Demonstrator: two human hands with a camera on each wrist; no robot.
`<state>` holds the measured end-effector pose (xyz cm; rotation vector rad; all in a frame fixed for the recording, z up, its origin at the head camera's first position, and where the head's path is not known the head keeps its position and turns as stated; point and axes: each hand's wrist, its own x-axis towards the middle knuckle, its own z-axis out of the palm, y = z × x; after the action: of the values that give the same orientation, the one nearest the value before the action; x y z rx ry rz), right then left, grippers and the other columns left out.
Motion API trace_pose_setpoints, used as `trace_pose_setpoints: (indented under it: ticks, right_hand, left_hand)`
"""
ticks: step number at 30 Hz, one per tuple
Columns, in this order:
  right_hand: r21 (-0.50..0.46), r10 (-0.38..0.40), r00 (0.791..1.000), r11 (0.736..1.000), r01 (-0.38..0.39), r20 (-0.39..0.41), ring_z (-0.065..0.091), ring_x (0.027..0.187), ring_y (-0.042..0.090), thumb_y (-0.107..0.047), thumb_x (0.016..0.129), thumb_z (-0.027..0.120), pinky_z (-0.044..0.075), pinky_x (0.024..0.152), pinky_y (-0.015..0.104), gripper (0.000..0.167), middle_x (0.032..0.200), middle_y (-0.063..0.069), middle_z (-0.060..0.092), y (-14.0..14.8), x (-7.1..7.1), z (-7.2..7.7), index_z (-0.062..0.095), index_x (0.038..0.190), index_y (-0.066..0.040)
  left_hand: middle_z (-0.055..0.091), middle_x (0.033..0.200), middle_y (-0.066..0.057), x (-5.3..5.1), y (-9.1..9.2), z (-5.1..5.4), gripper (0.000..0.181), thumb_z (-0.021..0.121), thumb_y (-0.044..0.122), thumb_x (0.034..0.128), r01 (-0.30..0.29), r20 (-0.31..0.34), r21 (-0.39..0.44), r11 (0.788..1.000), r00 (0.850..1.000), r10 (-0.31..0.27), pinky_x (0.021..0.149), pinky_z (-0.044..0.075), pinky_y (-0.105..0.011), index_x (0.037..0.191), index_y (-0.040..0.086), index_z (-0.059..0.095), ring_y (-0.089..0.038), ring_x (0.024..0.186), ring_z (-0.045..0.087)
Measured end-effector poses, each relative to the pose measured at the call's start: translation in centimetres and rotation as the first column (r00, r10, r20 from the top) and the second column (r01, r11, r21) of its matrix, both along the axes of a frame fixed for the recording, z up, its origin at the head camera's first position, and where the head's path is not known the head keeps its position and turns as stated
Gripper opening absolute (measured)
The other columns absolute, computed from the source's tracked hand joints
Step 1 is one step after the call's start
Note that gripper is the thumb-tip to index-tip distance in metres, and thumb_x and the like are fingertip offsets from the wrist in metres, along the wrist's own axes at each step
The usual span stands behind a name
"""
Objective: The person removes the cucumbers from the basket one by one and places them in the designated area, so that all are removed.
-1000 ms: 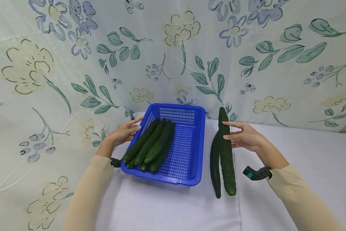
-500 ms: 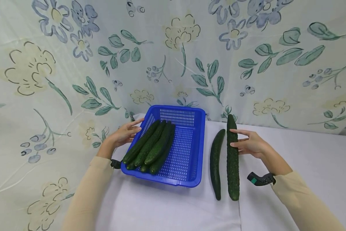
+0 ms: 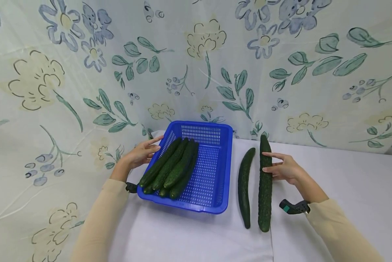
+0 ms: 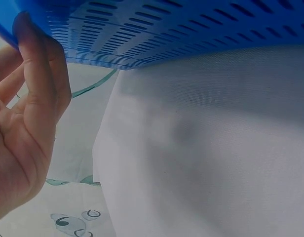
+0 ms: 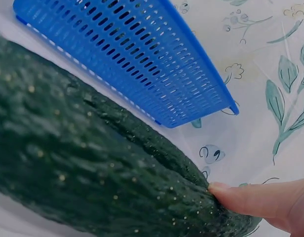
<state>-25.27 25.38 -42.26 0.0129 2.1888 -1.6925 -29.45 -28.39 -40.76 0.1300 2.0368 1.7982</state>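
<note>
My right hand [image 3: 285, 168] pinches a long dark green cucumber [image 3: 265, 200] near its far end, fingers across its top and side. This cucumber lies almost straight away from me, right of a slimmer, curved cucumber [image 3: 244, 185] on the white cloth; a narrow gap parts them. In the right wrist view, a fingertip [image 5: 223, 193] presses the bumpy skin of the gripped cucumber [image 5: 93, 163]. At the left side of a blue plastic basket [image 3: 230, 160], my left hand [image 3: 137, 155] touches the rim with mostly straight fingers. Several cucumbers [image 3: 174, 160] lie side by side in the basket's left half.
A white cloth [image 3: 182, 236] covers the table. Behind it hangs a floral curtain [image 3: 196, 72], which also runs along the left side. The basket's right half shows its bare mesh floor [image 3: 207, 174].
My right hand has moved the gripped cucumber to the right and slightly nearer me, off the curved one it overlapped before. The left hand and basket have stayed in place.
</note>
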Motion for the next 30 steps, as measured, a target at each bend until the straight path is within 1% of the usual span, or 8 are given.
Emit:
trace_pose_setpoints:
  ticks: [2,4,11,18,21,27,30]
  right_hand:
    - [0.004,-0.018,1.0,1.0,0.018,0.003,0.071,0.086,0.021,-0.003,0.089,0.074,0.057,0.081,0.048,0.078,0.136,0.044,0.039,-0.1,-0.1,-0.2,0.031,0.154,-0.001]
    - [0.011,-0.034,0.999,0.999,0.034,0.011,0.071,0.083,0.021,-0.002,0.089,0.074,0.058,0.079,0.047,0.078,0.134,0.042,0.042,-0.3,-0.1,-0.3,0.031,0.154,-0.001]
    - [0.07,-0.035,0.999,0.997,0.035,0.0,0.067,0.079,0.02,0.0,0.088,0.074,0.059,0.076,0.046,0.077,0.132,0.041,0.041,-0.6,-0.2,-0.6,0.033,0.153,0.001]
    - [0.144,-0.038,0.999,0.989,0.04,-0.02,0.061,0.076,0.021,-0.001,0.087,0.075,0.06,0.071,0.041,0.075,0.13,0.038,0.042,-1.1,-0.4,-1.1,0.037,0.152,0.0]
    - [0.163,-0.042,0.999,0.986,0.046,-0.025,0.059,0.076,0.022,-0.002,0.088,0.074,0.059,0.07,0.04,0.074,0.129,0.037,0.041,-1.2,-0.4,-1.2,0.037,0.152,0.0]
    - [0.164,-0.049,0.999,0.985,0.05,-0.011,0.061,0.087,0.027,-0.005,0.089,0.074,0.059,0.075,0.043,0.073,0.13,0.036,0.04,-1.4,-0.3,-1.4,0.037,0.152,-0.002]
    - [0.169,-0.048,0.999,0.984,0.05,-0.015,0.06,0.09,0.028,-0.006,0.089,0.074,0.059,0.076,0.044,0.073,0.128,0.035,0.04,-1.4,-0.3,-1.4,0.037,0.152,-0.002]
  left_hand:
    - [0.063,0.125,-0.006,0.0,0.0,-0.1,0.061,0.054,0.024,0.1046,0.001,0.0,0.0,1.0,1.0,-0.001,0.078,0.058,-0.032,0.159,0.026,0.028,-0.017,0.097,0.07]
    - [0.063,0.125,-0.006,0.0,0.0,-0.1,0.06,0.054,0.024,0.1046,0.0,0.001,0.002,1.0,1.0,0.0,0.078,0.058,-0.032,0.159,0.026,0.028,-0.018,0.098,0.07]
    - [0.063,0.124,-0.005,0.1,0.0,0.0,0.06,0.052,0.022,0.1056,0.01,0.002,0.008,1.0,1.0,-0.01,0.077,0.058,-0.031,0.16,0.025,0.026,-0.016,0.096,0.07]
    - [0.062,0.126,-0.006,0.1,0.0,0.0,0.059,0.051,0.021,0.106,0.013,0.0,0.007,1.0,1.0,-0.013,0.078,0.058,-0.032,0.159,0.027,0.027,-0.016,0.096,0.07]
    - [0.061,0.127,-0.006,0.1,0.0,0.0,0.059,0.051,0.021,0.1061,0.011,0.001,0.004,1.0,1.0,-0.011,0.079,0.058,-0.032,0.159,0.028,0.027,-0.016,0.097,0.07]
    - [0.062,0.127,-0.006,0.1,-0.1,0.0,0.058,0.052,0.021,0.1058,0.004,0.006,0.009,1.0,1.0,-0.004,0.08,0.058,-0.033,0.159,0.028,0.029,-0.017,0.098,0.07]
    - [0.062,0.128,-0.006,0.1,-0.1,0.0,0.058,0.052,0.021,0.1059,0.009,0.007,0.014,1.0,1.0,-0.009,0.081,0.058,-0.034,0.159,0.028,0.029,-0.018,0.101,0.069]
